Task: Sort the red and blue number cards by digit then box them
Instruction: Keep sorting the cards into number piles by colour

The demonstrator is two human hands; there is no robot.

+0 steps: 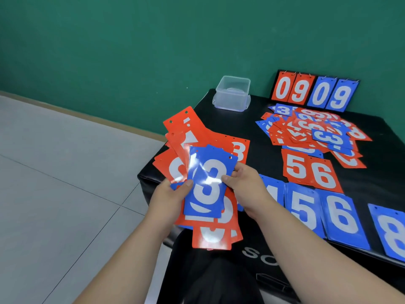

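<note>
A loose bundle of cards (pixel 184 128), mostly red, is held above the near left corner of the black worktop (pixel 241 128). It is gripped by the left hand (pixel 173 191), with the thumb laid on the front and the fingers hidden behind the cards. On top of the bundle lies a blue 3 card (pixel 210 187), with a glare of light across it. Its right edge is pinched by the right hand (pixel 243 185), thumb in front and fingers curled behind. Red cards are fanned out behind and below it, and on one of them a 3 can be read.

On the worktop, near the front edge, blue cards are laid side by side: a blue 4 (pixel 274 191) partly hidden by the right wrist, a blue 5 (pixel 304 207), a blue 6 (pixel 344 218) and, a little apart at the right, a blue 8 (pixel 392 233). Just behind them a red 5 (pixel 295 165) and a red 6 (pixel 324 175) are placed next to each other. Farther back an unsorted heap (pixel 313 132) of red and blue cards is seen. Behind the heap a score stand (pixel 313 91) is set upright, showing a red 0 and 9 and a blue 0 and 9. A clear plastic box (pixel 232 93) stands at the far left corner of the worktop, well apart from the cards.
</note>
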